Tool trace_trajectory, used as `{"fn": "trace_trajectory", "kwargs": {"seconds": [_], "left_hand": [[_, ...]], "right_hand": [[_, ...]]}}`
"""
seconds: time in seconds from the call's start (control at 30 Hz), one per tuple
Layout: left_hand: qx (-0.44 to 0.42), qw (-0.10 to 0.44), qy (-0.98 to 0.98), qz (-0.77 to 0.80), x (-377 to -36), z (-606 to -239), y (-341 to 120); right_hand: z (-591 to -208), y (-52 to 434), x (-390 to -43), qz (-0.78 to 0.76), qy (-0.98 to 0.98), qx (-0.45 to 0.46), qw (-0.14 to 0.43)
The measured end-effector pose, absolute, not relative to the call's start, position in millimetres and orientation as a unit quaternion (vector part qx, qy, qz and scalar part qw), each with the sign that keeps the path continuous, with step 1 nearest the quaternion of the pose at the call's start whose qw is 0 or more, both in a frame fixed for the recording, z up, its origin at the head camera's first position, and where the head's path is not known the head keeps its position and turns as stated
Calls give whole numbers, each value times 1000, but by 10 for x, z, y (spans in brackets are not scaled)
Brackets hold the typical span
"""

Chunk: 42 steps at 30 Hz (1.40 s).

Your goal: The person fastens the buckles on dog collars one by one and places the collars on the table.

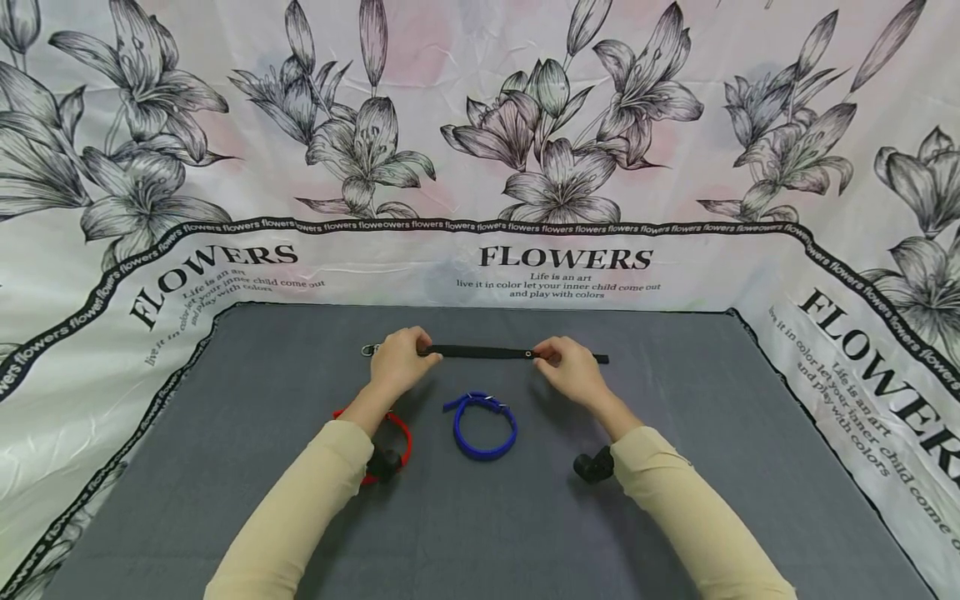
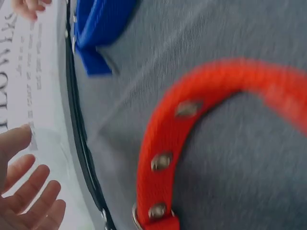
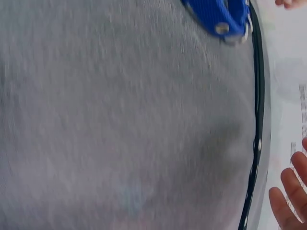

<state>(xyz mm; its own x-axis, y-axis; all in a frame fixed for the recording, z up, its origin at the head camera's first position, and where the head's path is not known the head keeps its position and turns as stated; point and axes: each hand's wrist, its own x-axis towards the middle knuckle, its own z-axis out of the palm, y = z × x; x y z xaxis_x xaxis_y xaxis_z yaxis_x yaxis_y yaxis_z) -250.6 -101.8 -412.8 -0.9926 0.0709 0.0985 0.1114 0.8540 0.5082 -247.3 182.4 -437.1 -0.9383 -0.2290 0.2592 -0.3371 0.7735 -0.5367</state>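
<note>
A black collar [image 1: 480, 352] lies stretched out straight near the far edge of the grey table, its metal buckle [image 1: 369, 350] at the left end. My left hand [image 1: 399, 360] is over its left part; in the left wrist view the fingers [image 2: 41, 191] are spread and apart from the strap. My right hand [image 1: 573, 367] hovers by its right part, fingers [image 3: 290, 191] loosely bent with nothing between them. A blue collar [image 1: 486, 454], buckled into a ring, sits between the forearms. Under my left wrist is a red collar [image 2: 160, 129] with metal studs, partly hidden in the head view.
The grey tabletop [image 1: 487, 533] spreads toward me. Behind it hangs a white cloth [image 1: 390, 275] with flower prints and lettering, which also runs along both sides. A black wrist-worn device [image 1: 594, 465] shows beside the right sleeve.
</note>
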Motion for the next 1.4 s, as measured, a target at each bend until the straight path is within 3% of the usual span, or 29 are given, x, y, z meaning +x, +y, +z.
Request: {"fn": "trace_trajectory", "kwargs": {"seconds": [0.5, 0.97, 1.4], "left_hand": [[-51, -5, -976, -211, -2815, -4225, -1306], [-30, -83, -985, -148, -2845, -4203, -1456], [-7, -81, -986, -147, -2850, -4272, -1518]], "right_hand": [[-4424, 2154, -2668, 210, -970, 109, 53], [-4497, 2265, -2757, 152, -984, 88, 39], [-4521, 2255, -2712, 119, -991, 50, 33]]}}
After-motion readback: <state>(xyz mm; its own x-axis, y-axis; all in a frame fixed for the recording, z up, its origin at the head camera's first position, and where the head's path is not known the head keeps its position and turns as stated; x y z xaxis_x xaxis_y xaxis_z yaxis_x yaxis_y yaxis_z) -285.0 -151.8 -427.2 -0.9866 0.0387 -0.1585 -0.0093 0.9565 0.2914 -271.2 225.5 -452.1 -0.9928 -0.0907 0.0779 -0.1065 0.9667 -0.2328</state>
